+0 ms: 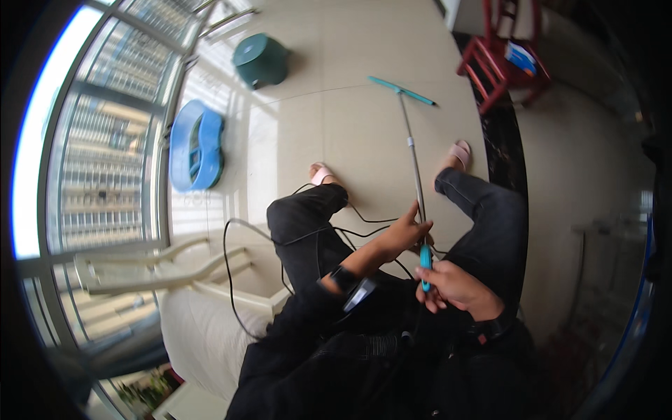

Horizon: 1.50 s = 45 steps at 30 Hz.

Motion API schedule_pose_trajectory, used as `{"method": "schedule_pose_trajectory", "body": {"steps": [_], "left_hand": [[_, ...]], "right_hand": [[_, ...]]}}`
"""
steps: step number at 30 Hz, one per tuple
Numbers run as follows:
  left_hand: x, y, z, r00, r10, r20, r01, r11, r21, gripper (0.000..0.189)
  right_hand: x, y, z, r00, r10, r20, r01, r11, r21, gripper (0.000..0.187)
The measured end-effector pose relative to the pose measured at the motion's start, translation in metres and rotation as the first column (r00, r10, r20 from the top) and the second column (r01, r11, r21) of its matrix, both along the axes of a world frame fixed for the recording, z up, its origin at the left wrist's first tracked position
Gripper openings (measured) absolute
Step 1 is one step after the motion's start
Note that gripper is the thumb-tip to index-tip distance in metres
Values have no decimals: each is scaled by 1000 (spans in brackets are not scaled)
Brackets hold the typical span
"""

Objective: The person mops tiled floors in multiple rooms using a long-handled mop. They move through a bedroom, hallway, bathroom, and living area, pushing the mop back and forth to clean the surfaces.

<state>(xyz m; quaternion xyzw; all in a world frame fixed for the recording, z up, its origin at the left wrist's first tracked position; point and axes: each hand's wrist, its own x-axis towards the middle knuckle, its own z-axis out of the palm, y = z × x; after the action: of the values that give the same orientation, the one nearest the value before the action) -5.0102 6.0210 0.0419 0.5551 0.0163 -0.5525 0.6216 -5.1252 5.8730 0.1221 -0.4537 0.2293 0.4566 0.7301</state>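
Observation:
A floor squeegee with a metal pole (411,152) reaches away from me over the tiles. Its teal blade (401,90) lies at the far end, at or near the floor. My right hand (454,286) is closed around the teal grip (426,260) at the near end. Just above that grip, my left hand (407,231) is at the pole, its fingers partly spread and some of them hidden behind the pole; how firmly it holds cannot be told. A black cable (304,239) loops across my left leg and behind my hands.
A green stool (261,60) and a blue plastic tub (195,147) stand near the windows. A red chair (499,68) with a blue and white packet is at the upper right, by a dark floor strip (504,142). A cream chair (210,278) and pale cushion (205,336) are at the lower left.

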Motion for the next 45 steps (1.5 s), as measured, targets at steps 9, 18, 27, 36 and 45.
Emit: {"method": "schedule_pose_trajectory", "body": {"steps": [9,18,27,36,45], "left_hand": [[-1,-5,12,971,75,-228,-116,978,-172,75],[-15,-21,-11,927,162,-339,-206,974,-99,25],[-35,-33,0,924,188,-333,-221,973,-63,20],[-30,-39,-7,933,166,-318,-190,981,-45,14],[-7,-25,-15,912,303,-276,-309,951,21,16]], "right_hand": [[-2,2,11,935,-262,240,337,867,-366,23],[-37,-28,50,854,482,198,-219,677,-703,31],[-58,-34,54,757,633,164,-209,472,-856,47],[-56,-28,44,784,566,254,-96,514,-852,37],[-33,-5,26,870,403,284,-67,667,-742,44]]}}
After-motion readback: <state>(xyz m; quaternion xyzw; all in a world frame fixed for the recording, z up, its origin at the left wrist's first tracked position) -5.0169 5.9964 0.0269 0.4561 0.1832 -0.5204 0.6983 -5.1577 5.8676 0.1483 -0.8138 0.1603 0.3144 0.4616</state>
